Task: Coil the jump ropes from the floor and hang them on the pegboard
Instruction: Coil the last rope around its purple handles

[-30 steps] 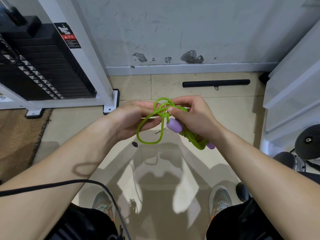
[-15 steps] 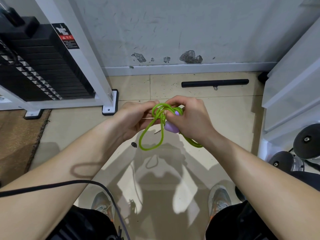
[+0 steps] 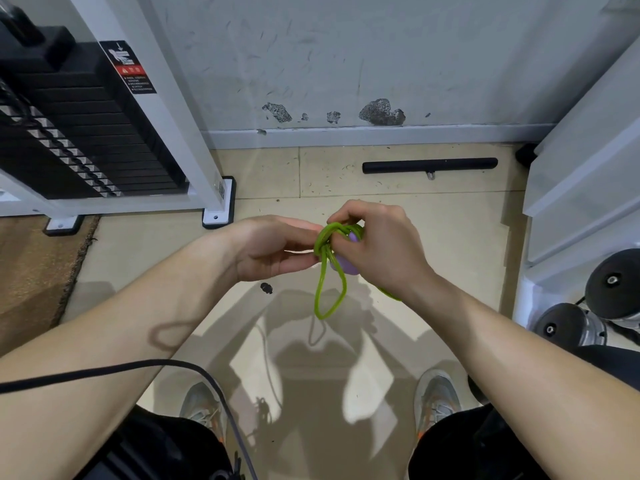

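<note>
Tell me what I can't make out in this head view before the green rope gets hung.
- Pegboard: nowhere in the head view.
- Purple handles: mostly hidden inside the right hand; whether both are there cannot be told.
- Green jump rope: the knot or wrap is covered by the fingers of both hands; a stretch runs behind the right wrist.
- Left hand: its fingertips meet the rope, grip unclear.
- Other ropes: none visible on the floor.

Both forearms are bare, with no sleeves, watch or rings showing on the left hand (image 3: pixel 273 249) or the right hand (image 3: pixel 381 251). Black shorts (image 3: pixel 485 441) cover the thighs at 5 and 7 o'clock. Grey sneakers (image 3: pixel 437 396) with orange accents and grey laces are on both feet. A thin black cable (image 3: pixel 104 370) crosses the left forearm toward 6 o'clock.
</note>
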